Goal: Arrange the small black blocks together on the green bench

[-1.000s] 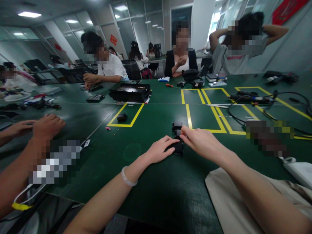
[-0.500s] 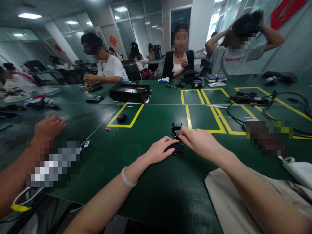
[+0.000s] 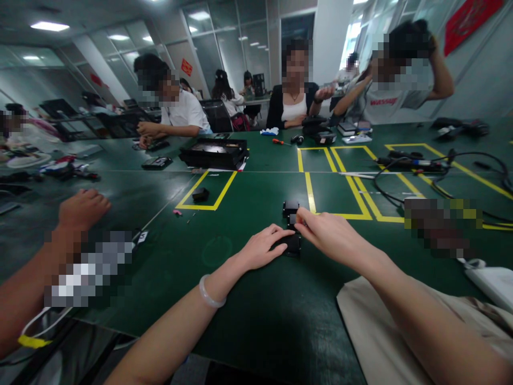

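Actually, at the far left a co-worker's hand (image 3: 85, 207) lies loosely curled above the green worktop (image 3: 260, 315), near a white tag (image 3: 141, 237) whose mark is too small for me to read. Next comes a small black block (image 3: 200, 194), inside a rectangle of yellow tape (image 3: 225, 191), and behind it a long black tray (image 3: 214, 155).

The left hand (image 3: 262, 247) has its fingers extended, with a narrow opening between index finger and thumb; these two rest at the nearest black part (image 3: 292, 246), seemingly to steady it. This part lies flat, in a short row with the middle black part (image 3: 292, 220) and the farthest black part (image 3: 290, 206). Whether they are joined or only touching, I cannot tell, so I cannot judge how far the work has come. No brand or lettering is readable on them.

The right hand (image 3: 326, 233) keeps thumb and index finger narrow, at the middle part; whether something is pinched there, I cannot tell, because the fingers cover it. Farther right, one grey T-shirt (image 3: 371, 107) shows the red word "wassup", and black cables (image 3: 481, 155) curl on the worktop.
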`<state>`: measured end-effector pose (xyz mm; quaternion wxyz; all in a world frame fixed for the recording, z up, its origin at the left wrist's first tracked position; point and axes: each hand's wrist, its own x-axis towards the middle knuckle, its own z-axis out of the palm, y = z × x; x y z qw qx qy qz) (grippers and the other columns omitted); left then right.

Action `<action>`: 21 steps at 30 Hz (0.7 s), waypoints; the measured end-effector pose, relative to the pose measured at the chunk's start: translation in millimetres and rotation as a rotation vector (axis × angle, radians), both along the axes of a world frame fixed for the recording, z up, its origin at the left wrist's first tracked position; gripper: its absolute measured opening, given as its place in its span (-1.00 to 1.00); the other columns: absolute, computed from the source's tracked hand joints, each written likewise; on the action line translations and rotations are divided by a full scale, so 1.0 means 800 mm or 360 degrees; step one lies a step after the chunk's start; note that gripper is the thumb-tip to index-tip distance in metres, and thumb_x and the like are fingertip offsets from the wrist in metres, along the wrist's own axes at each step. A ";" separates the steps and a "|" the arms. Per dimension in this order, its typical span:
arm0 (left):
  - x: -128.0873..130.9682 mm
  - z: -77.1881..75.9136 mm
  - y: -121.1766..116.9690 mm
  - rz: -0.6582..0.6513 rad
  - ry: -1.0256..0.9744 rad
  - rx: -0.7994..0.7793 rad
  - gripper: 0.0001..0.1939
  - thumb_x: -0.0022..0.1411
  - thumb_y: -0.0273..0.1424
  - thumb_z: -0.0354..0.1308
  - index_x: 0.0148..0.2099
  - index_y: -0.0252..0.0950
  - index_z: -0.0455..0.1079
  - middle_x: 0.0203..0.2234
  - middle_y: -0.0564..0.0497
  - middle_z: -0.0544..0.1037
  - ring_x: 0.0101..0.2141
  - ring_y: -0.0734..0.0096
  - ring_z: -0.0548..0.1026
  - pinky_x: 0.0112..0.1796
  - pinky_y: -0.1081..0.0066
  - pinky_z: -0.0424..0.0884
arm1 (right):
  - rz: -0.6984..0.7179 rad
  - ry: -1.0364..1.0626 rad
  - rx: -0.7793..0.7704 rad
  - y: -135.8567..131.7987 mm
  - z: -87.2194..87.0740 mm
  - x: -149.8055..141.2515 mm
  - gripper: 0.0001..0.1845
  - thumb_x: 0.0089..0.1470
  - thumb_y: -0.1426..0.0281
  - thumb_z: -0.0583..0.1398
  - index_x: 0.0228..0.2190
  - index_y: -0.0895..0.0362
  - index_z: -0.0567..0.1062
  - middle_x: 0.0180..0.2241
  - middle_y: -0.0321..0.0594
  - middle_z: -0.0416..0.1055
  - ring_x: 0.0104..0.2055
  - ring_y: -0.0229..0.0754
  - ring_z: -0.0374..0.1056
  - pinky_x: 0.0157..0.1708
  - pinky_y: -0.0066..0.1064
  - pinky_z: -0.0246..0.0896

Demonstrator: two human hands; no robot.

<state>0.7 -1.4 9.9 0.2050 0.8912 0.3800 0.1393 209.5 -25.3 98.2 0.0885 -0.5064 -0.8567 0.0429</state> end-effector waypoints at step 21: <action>0.000 0.002 -0.002 0.0007 -0.0012 0.0024 -0.61 0.37 -0.27 -0.09 0.21 -0.07 0.18 -0.04 -0.01 0.32 -0.04 0.29 0.36 -0.03 0.31 0.35 | 0.0070 0.0054 -0.0085 -0.003 0.004 0.001 -0.85 0.24 0.34 -0.04 -0.20 0.09 0.26 -0.44 -0.26 0.44 -0.46 -0.22 0.33 -0.53 -0.45 -0.16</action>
